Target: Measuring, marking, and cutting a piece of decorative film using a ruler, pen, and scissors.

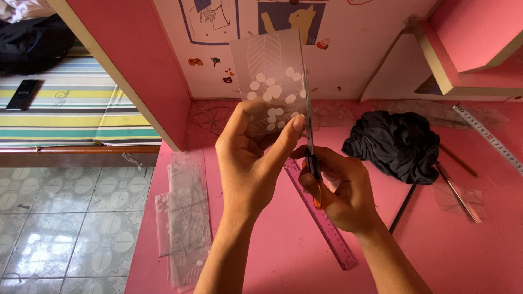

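Translucent sheet (pixel 271 81) in left hand (pixel 253 158), one scissors (pixel 311 158) in right hand (pixel 340 190).

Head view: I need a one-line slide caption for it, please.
Left hand holds up a translucent leaf-patterned sheet while the right hand cuts it with orange-handled scissors over a pink desk.

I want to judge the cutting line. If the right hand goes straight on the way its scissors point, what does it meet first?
The right hand drives the scissors upward along the patterned sheet held by the left hand. Beyond the sheet, probably the wall; depth is unclear.
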